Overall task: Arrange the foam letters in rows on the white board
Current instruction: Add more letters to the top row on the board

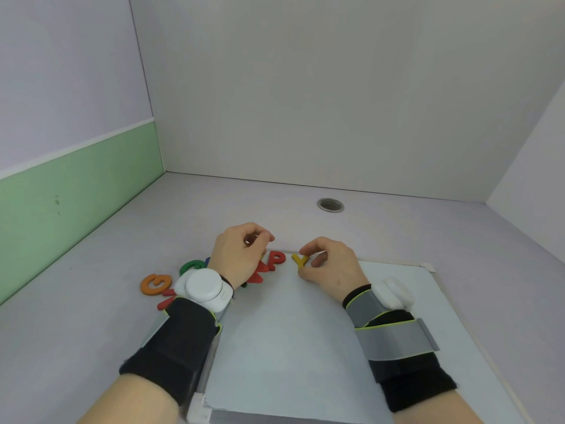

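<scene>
The yellow Y [299, 261] lies at the top edge of the white board [290, 332], centre frame, pinched by the right hand [328, 267] just right of the red P [276, 261]. The first row is judged under way, and next the Y needs squaring and release. The left hand [241, 255] is curled; whether it holds anything cannot be told. Six letters show: Y, P, a part-hidden red letter [260, 276] under that hand, and the orange G [154, 284], green letter [191, 266] and second red letter [163, 303] on the bench [91, 316] at left.

Letters at the far edge of the board [305, 332], others on the table [91, 316] to its left.
Letter P [276, 260] lies left of letter Y [299, 261], which the right hand [331, 267] pinches. The left hand [240, 255] is above the board's far-left corner, and letter G [154, 284] lies off the board.
</scene>
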### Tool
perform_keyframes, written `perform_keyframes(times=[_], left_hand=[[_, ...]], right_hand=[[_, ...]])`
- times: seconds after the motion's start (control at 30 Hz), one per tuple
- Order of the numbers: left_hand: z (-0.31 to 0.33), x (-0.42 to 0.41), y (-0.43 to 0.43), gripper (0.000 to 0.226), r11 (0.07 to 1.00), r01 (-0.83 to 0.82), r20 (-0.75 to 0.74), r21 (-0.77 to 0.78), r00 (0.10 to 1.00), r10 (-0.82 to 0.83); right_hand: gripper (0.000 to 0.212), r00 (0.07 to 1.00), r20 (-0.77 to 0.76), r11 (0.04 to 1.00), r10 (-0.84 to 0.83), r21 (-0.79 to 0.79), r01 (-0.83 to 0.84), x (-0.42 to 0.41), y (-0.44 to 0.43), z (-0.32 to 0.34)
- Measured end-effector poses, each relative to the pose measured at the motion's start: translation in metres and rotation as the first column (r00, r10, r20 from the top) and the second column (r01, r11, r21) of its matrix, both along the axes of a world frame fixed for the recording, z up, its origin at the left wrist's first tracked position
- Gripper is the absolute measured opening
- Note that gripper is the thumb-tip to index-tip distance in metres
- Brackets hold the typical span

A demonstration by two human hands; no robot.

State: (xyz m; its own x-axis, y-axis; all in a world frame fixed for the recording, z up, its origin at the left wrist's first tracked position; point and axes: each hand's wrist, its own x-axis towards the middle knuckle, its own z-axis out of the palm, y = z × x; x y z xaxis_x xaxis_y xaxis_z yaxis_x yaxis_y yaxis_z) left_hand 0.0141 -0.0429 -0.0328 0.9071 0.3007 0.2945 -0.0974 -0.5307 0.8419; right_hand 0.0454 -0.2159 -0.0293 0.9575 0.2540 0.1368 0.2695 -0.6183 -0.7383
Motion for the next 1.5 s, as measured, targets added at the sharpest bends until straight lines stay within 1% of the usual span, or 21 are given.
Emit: perform_keyframes(times=[0.13, 0.23, 0.37, 0.43, 0.53, 0.6, 0.67, 0.7, 0.73, 0.8, 0.87, 0.97, 1.13, 1.23, 1.3, 1.4, 1.5], left_hand=[[-0.002, 0.000, 0.000, 0.025, 1.000, 0.011, 0.010, -0.008, 1.000, -0.011], [-0.003, 0.002, 0.000, 0.032, 0.999, 0.029, 0.005, -0.031, 1.000, -0.028], [-0.005, 0.005, 0.001, 0.036, 0.999, 0.046, 0.044, 0.005, 0.998, -0.046], [-0.006, 0.006, 0.000, 0.036, 0.998, 0.049, 0.057, -0.030, 0.997, -0.047], [-0.007, 0.007, 0.001, 0.035, 0.991, 0.062, 0.043, -0.116, 0.997, -0.058], [-0.007, 0.007, 0.001, 0.034, 0.985, 0.078, 0.044, -0.152, 0.996, -0.072], [-0.005, 0.006, -0.003, 0.034, 0.974, 0.089, 0.043, -0.210, 0.996, -0.082], [-0.005, 0.006, -0.005, 0.034, 0.972, 0.090, 0.047, -0.215, 0.996, -0.082], [-0.005, 0.006, -0.006, 0.035, 0.979, 0.079, 0.055, -0.189, 0.996, -0.069], [-0.006, 0.006, -0.007, 0.035, 0.992, 0.061, 0.062, -0.112, 0.997, -0.055], [-0.007, 0.007, -0.007, 0.035, 0.993, 0.077, 0.057, -0.093, 0.996, -0.072], [-0.006, 0.007, -0.008, 0.035, 0.991, 0.105, 0.049, -0.088, 0.994, -0.101], [-0.005, 0.005, -0.010, 0.033, 0.983, 0.136, 0.040, -0.125, 0.990, -0.132], [-0.005, 0.004, -0.011, 0.033, 0.987, 0.116, 0.043, -0.107, 0.993, -0.112], [-0.005, 0.005, -0.010, 0.032, 0.983, 0.142, 0.020, -0.116, 0.990, -0.141], [-0.007, 0.004, -0.010, 0.028, 0.975, 0.216, -0.008, -0.048, 0.976, -0.217], [-0.006, 0.003, -0.011, 0.026, 0.972, 0.236, 0.009, 0.004, 0.972, -0.236]], right_hand=[[0.025, 1.000, 0.015, 1.000, 0.006, -0.002, -0.006, -0.002, 0.001, -0.001], [0.026, 1.000, 0.017, 1.000, 0.001, 0.012, -0.001, 0.000, 0.001, -0.002], [0.029, 1.000, 0.027, 1.000, -0.007, -0.001, 0.007, 0.000, 0.002, -0.004], [0.029, 0.998, 0.063, 1.000, -0.019, 0.013, 0.018, -0.001, 0.003, -0.004], [0.020, 0.989, 0.145, 0.995, -0.042, 0.098, 0.028, -0.002, 0.003, 0.001], [0.018, 0.995, 0.097, 0.980, 0.011, 0.199, -0.030, -0.005, 0.004, 0.005], [0.024, 0.994, 0.000, 0.948, 0.107, 0.302, -0.102, -0.009, 0.006, 0.008], [0.027, 0.990, -0.033, 0.939, 0.140, 0.321, -0.122, -0.011, 0.008, 0.008], [0.028, 0.985, -0.051, 0.938, 0.164, 0.316, -0.140, -0.012, 0.009, 0.006], [0.021, 0.978, -0.067, 0.941, 0.196, 0.295, -0.168, -0.013, 0.011, 0.005], [0.010, 0.977, -0.073, 0.936, 0.201, 0.307, -0.170, -0.013, 0.010, 0.005], [0.002, 0.983, -0.055, 0.928, 0.177, 0.343, -0.148, -0.011, 0.007, 0.006], [0.008, 0.989, -0.057, 0.914, 0.135, 0.393, -0.102, -0.008, 0.004, 0.009], [0.008, 0.998, -0.057, 0.911, 0.013, 0.413, 0.012, -0.004, 0.001, 0.009], [0.004, 0.995, -0.070, 0.899, -0.074, 0.427, 0.098, 0.001, -0.003, 0.007], [0.002, 0.983, -0.111, 0.874, -0.145, 0.451, 0.179, 0.004, -0.006, 0.006], [0.002, 0.976, -0.125, 0.868, -0.177, 0.448, 0.215, 0.004, -0.008, 0.007]])
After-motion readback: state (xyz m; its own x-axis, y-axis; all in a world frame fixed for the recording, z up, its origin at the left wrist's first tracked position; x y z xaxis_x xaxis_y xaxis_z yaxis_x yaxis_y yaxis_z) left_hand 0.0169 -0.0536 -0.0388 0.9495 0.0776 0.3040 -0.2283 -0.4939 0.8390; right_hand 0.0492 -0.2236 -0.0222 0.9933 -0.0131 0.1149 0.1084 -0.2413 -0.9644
